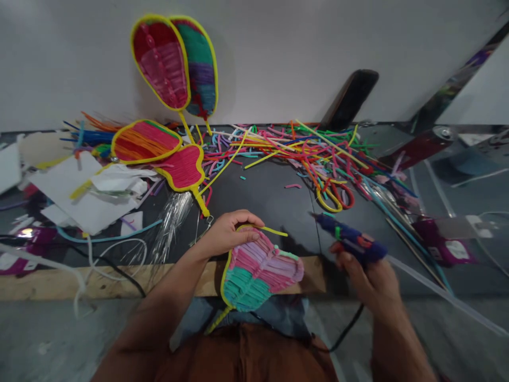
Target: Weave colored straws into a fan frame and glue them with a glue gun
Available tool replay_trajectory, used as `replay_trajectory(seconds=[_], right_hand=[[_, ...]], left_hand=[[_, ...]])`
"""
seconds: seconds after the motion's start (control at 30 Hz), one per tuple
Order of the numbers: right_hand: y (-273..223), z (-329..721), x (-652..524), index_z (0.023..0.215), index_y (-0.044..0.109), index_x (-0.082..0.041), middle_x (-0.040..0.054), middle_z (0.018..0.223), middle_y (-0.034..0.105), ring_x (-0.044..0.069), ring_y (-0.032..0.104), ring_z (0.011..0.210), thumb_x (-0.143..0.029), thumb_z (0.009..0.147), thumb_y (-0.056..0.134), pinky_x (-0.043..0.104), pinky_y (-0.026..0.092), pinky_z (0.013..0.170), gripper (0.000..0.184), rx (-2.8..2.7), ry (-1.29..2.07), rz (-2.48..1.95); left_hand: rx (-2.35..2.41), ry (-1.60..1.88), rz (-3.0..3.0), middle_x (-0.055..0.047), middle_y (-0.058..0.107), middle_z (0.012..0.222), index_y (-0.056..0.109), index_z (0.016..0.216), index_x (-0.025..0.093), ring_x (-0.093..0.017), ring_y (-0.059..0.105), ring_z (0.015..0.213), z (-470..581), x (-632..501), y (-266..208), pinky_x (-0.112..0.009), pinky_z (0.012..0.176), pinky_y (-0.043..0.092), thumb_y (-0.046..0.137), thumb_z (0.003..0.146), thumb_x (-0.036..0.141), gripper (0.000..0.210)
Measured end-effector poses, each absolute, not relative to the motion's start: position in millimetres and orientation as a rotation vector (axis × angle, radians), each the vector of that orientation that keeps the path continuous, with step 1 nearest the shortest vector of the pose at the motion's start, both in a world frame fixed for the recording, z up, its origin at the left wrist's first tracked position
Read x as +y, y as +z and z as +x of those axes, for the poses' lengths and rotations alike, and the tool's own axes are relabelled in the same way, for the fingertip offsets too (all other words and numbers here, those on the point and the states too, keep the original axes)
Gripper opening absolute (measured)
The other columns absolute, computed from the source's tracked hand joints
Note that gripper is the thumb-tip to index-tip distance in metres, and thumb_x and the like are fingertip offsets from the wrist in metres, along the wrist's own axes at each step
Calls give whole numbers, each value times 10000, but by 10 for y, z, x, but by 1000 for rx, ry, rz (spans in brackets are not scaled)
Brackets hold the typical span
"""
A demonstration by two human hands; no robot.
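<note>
My left hand [234, 232] is closed on the upper edge of a pipe-cleaner fan [258, 273], pink, lilac and teal, with a twisted yellow handle pointing down toward my lap. Yellow edging runs along its left side, and a loose yellow pipe cleaner end [277, 232] sticks out to the right past my fingers. To the right, my right hand [363, 273] grips a dark blue hot glue gun [352, 237], its nozzle pointing left and a clear glue stick [445, 292] trailing from its back. The nozzle is apart from the fan.
Several yellow-edged fans [161, 63] lean on the wall or lie at the left. Loose pipe cleaners [274, 140] heap along the back. Scissors [334, 199], a phone [353, 98], a can [423, 146], white papers [79, 188] and silvery strands [175, 217] surround the work area.
</note>
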State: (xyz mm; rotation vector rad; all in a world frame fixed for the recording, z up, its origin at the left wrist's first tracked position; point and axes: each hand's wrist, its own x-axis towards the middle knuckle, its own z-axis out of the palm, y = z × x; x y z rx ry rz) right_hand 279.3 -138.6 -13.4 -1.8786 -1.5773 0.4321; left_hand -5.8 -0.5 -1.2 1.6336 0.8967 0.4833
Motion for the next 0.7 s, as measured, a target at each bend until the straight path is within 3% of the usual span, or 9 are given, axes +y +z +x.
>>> replay_trajectory(seconds=[0.1,0.2,0.3,0.37,0.47,0.57,0.7], right_hand=[[-254,3125,-1338,1183,587,-160,145,983,689,272,654,781,-546,879,455,359,504,652,508,-1596,34,-2172],[-338,3401,-1312,1270,538,-114,179,985,691,326,637,882,-550,888,423,443,511,754,591,-1739,-158,-2259],[-234,3413,-1322,1244,563,-105,194,1052,680,338,613,969,-447,917,419,513,479,864,495,-1869,-307,-2142],[-71,3216,-1316,1181,615,-168,166,1158,658,312,597,1047,-320,927,439,509,454,933,345,-1813,-379,-2008],[141,2706,-1218,1141,639,-214,109,1107,682,224,625,1040,-192,920,467,395,498,930,281,-1721,-125,-1703],[144,2212,-1019,1120,654,-225,90,1120,693,189,655,1016,-210,920,510,339,541,887,247,-1868,357,-1450],[-39,1935,-809,1061,688,-228,60,1015,732,166,684,935,-173,911,516,304,556,839,235,-1825,663,-1350]], left_hand=[[890,501,1656,-31,677,913,698,916,157,-141,626,827,-60,-1,-24,-243,761,484,702,753,296,214],[882,501,1663,-31,672,908,697,914,159,-137,622,819,-64,3,-27,-244,759,480,695,760,298,207],[881,496,1668,-31,675,910,697,915,159,-138,622,827,-65,4,-21,-249,770,478,686,764,293,202],[883,491,1678,-30,679,905,697,912,162,-140,623,829,-61,0,-13,-252,771,478,682,767,290,194],[884,485,1695,-29,680,905,699,914,164,-143,624,831,-52,-9,5,-253,773,477,680,775,293,190],[886,482,1705,-29,677,902,700,922,165,-147,624,841,-52,-13,20,-254,778,479,689,777,298,197],[883,478,1711,-29,679,899,696,922,164,-150,624,841,-57,-8,29,-261,787,483,693,777,299,198]])
